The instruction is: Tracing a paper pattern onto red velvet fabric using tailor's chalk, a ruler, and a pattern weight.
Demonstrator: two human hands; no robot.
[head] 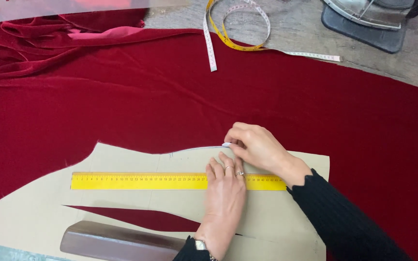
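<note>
Chalk piece (226,144), small and pale, sits pinched between thumb and fingertips of the right hand (255,147), tip down on the upper curved edge of the tan paper pattern (122,162). Pattern lies flat on red velvet fabric (146,96), which covers most of the table (296,29). A faint pale line runs along that curved edge leftward from the chalk; the edge's long run goes left from the fingers, toward the pattern's stepped corner. Right hand comes in from the lower right, wrist bent, knuckles up, black sleeve (344,222) trailing to the frame's corner. Left hand (224,193) lies palm down just below the chalk, fingers together and extended up-frame, pressing across the yellow ruler (170,181) and the pattern; fingertips stop just short of the right hand's fingers, nearly touching. It holds nothing. Ruler's long axis runs left to right, roughly parallel to the pattern's lower body and below the curved edge. Both hands are close to the chalk point; the right is the one on it. A dart slit in the pattern shows velvet through it, below the ruler. Brown block weight (117,241) rests on the pattern's lower left. Tape measure (233,34) loops at the top, well apart; a grey iron (364,19) sits at the top right.
</note>
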